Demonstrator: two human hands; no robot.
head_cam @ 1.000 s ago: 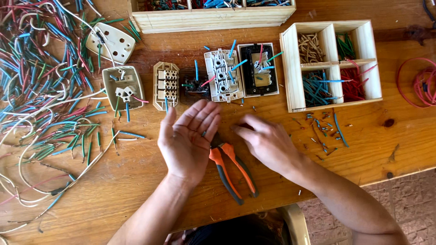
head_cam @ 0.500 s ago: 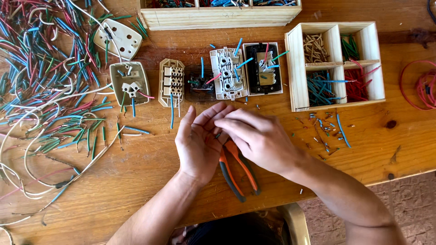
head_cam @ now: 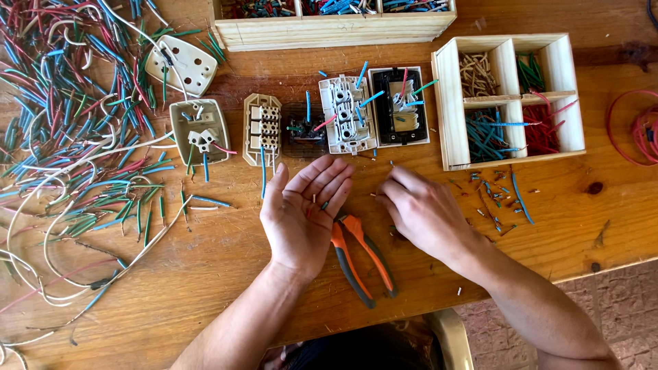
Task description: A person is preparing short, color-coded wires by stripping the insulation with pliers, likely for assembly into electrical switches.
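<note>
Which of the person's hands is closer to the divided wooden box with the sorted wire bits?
The right hand. It rests on the table just left of the wooden box; the left hand, palm up, lies farther left, beyond the orange pliers.

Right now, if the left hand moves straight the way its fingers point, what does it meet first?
Probably the white socket part: the left hand lies palm up, fingers aimed up-right at it. Height above the table is unclear.

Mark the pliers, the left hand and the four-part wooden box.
pliers (head_cam: 373, 264): head view, on the right orange handle.
left hand (head_cam: 305, 212): head view, on the open palm, facing up.
wooden box (head_cam: 447, 103): head view, on its left wall.
</note>
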